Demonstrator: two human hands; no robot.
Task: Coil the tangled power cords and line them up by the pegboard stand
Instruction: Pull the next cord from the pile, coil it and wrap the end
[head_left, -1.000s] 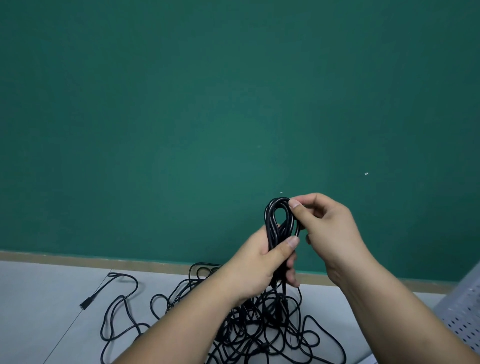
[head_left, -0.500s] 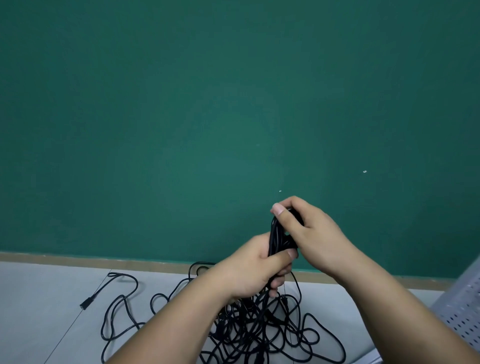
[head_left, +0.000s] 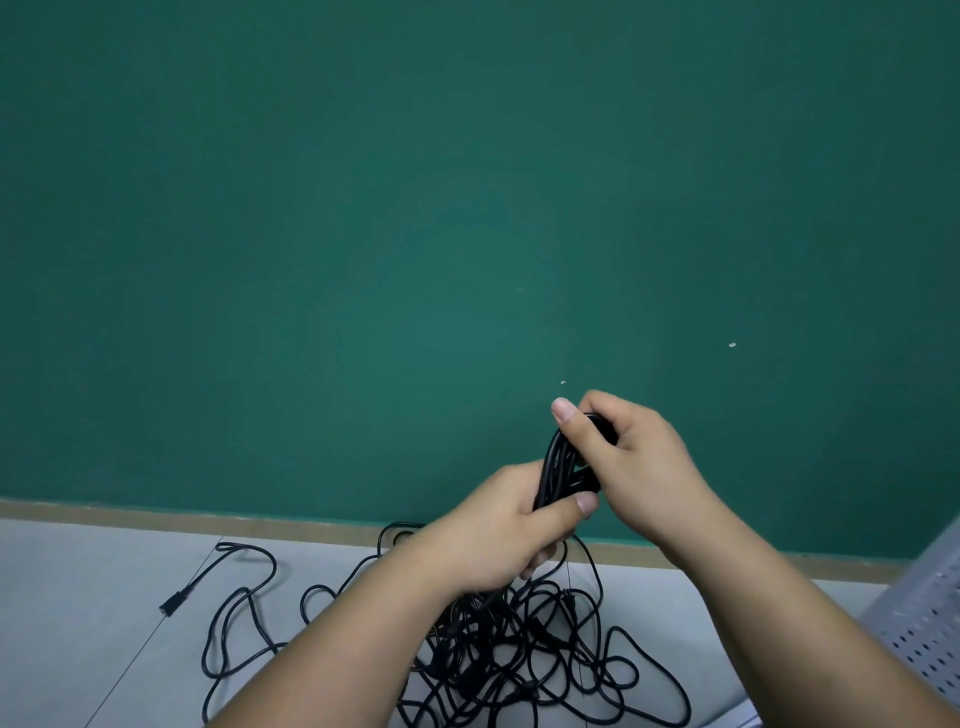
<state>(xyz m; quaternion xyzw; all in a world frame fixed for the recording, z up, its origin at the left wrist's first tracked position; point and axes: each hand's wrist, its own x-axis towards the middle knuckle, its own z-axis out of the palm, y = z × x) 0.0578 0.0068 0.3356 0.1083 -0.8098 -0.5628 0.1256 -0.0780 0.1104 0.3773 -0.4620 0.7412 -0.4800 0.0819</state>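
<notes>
Far left on the grey floor (head_left: 78, 597), a black plug (head_left: 174, 605) lies at the end of a single cord that wanders in loose bends toward the middle. A thin seam in the floor runs past it on a slant. Behind everything stands a plain green wall (head_left: 363, 234), with a tan strip (head_left: 156, 514) along its foot where it meets the floor.

In the middle, the tangled cords (head_left: 519, 649) lie in a black heap on the floor, loops crossing over one another, a few wider loops straying out to the left and right. Several small plugs show inside the heap, though which cord each belongs to I cannot tell.

Above the heap, raised in front of the wall, the left hand (head_left: 498, 530) grips the lower part of a gathered bundle of cord (head_left: 558, 473), fingers curled round it and the thumb laid across the front. A couple of strands drop from under this hand down into the heap.

Just to its right, touching the same bundle, the right hand (head_left: 628, 462) holds the top of the loops, thumb pressed over the front and the fingers curled behind. The bundle stands nearly upright between the two hands.

At the far right edge, a pale grey pegboard stand (head_left: 924, 623) with rows of small holes leans into sight, well apart from the bundle.
</notes>
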